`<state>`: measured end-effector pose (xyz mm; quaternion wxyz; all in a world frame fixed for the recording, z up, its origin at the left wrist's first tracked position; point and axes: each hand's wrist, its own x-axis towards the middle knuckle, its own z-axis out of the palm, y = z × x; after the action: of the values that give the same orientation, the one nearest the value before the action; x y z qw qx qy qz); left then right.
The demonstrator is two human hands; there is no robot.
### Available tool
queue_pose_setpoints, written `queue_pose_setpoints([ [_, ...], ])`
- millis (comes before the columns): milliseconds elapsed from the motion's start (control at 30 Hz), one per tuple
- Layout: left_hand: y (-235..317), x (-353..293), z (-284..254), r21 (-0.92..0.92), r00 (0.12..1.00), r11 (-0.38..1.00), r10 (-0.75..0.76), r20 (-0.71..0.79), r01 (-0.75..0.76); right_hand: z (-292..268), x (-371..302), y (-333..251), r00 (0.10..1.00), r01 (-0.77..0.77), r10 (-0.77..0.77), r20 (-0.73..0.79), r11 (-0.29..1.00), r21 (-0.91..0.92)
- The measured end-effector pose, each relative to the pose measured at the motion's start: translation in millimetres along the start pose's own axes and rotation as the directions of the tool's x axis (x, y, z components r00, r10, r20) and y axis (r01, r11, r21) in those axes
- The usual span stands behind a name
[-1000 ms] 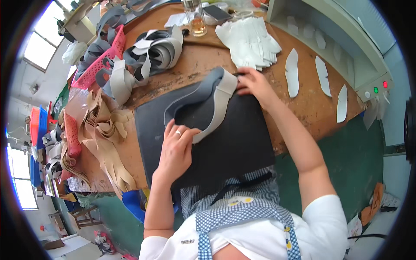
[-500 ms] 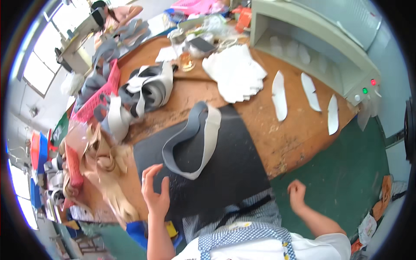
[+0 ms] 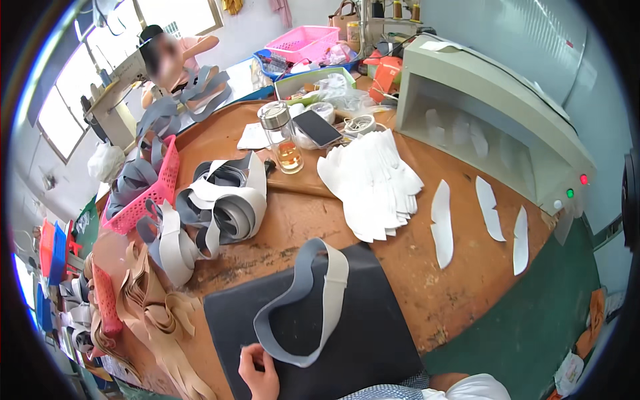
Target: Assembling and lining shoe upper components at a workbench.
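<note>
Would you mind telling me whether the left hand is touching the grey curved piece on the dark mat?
Touching. In the head view the left hand rests on the dark mat, its fingertips meeting the lower edge of the grey curved piece.
</note>
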<state>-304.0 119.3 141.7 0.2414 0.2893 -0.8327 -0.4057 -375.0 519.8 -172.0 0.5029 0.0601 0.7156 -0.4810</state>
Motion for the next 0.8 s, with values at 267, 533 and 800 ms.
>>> queue_pose_setpoints([
  [267,-8,-3,7,0.030,0.998,0.999,0.019,0.064,-0.021,60,15,18,0.938,-0.124,0.206,0.278,0.951,-0.284],
  [533,4,-1,8,-0.111,0.998,0.993,0.022,-0.053,-0.028,-8,-25,47,0.903,-0.224,0.366,0.225,0.848,-0.479],
  [800,24,-8,-11,-0.044,0.859,0.966,0.205,-0.469,-0.255,-109,-119,-58,0.776,-0.112,0.541,0.324,0.624,-0.773],
])
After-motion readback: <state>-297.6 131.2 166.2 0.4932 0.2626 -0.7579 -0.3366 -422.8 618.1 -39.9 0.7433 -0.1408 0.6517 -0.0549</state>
